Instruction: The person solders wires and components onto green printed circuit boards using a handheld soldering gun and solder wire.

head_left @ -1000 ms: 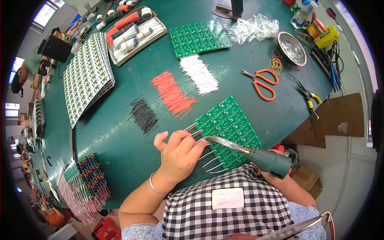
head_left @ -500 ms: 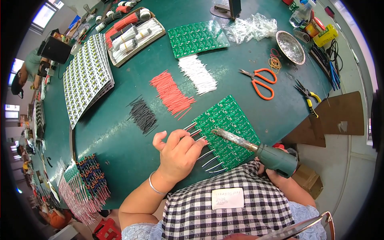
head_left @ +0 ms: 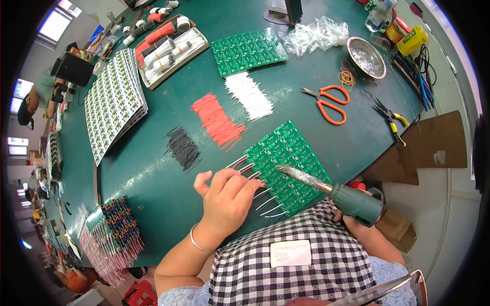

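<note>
A green circuit board panel (head_left: 288, 166) lies near the table's front edge, with red, white and dark wires (head_left: 265, 199) sticking out along its left side. My left hand (head_left: 227, 201) is closed at that side, thumb and forefinger pinched on a red wire. My right hand (head_left: 356, 227), partly hidden, is wrapped round the green handle of a soldering iron (head_left: 357, 204). Its metal barrel reaches left over the board, the tip above the panel near the wired side; contact cannot be made out. Piles of black wires (head_left: 184, 149), red wires (head_left: 218, 122) and white wires (head_left: 249, 96) lie beyond.
Orange-handled cutters (head_left: 332, 104), yellow-black pliers (head_left: 392, 121) and a metal bowl (head_left: 366, 57) lie at the right. Another green panel (head_left: 250, 51) and a box of wire bundles (head_left: 173, 51) are at the back. White board sheets (head_left: 115, 102) and wired boards (head_left: 112, 229) stand left.
The whole view has shifted slightly. The iron's tip has moved a little to the right; my left hand keeps its pinch at the board's left side.
</note>
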{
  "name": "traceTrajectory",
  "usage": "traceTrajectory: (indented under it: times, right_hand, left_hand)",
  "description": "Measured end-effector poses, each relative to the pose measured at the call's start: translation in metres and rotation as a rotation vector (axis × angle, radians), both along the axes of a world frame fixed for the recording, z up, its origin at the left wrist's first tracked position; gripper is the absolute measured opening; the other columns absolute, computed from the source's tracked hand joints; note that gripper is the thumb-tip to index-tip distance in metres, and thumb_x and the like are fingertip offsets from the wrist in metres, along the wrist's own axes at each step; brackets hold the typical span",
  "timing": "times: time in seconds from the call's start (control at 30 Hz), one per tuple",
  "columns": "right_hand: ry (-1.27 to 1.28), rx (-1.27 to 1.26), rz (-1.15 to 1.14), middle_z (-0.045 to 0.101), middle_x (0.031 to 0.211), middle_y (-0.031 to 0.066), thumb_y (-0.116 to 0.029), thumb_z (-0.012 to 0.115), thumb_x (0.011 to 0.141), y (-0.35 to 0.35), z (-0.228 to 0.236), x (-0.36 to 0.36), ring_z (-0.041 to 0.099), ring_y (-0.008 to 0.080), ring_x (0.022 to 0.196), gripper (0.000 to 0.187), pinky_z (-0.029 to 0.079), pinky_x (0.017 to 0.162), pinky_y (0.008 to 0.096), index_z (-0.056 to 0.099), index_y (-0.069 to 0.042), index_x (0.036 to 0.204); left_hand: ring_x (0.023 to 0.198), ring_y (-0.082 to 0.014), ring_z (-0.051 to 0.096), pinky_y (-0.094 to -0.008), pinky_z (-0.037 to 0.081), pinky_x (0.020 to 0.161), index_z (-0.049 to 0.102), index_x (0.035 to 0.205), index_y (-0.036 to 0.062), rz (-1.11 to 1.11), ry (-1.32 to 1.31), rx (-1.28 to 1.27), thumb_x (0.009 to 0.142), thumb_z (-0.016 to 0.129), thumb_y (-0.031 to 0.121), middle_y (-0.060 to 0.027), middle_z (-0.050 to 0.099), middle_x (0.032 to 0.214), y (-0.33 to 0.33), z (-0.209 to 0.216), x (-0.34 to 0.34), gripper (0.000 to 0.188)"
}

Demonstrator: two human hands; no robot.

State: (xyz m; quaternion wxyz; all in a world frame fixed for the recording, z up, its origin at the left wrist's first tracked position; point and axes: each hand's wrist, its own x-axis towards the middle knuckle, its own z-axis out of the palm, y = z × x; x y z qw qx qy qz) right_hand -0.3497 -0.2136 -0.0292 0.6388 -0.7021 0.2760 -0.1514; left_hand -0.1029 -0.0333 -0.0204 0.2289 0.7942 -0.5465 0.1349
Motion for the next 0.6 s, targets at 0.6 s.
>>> traceTrajectory:
  times: [0.6]
  right_hand:
    - [0.152, -0.140, 0.220, 0.063, 0.103, 0.0112, -0.008, 0.069, 0.070, -0.004, 0.002, -0.008, 0.058, 0.0284, 0.098, 0.028, 0.044, 0.087, 0.0390, 0.065, -0.006, 0.097]
  left_hand:
    - [0.077, -0.0103, 0.053, -0.0416, 0.024, 0.087, 0.065, 0.075, 0.0200, -0.019, 0.012, -0.013, 0.073, 0.066, 0.015, 0.0064, 0.044, 0.065, 0.000, -0.011, -0.009, 0.005]
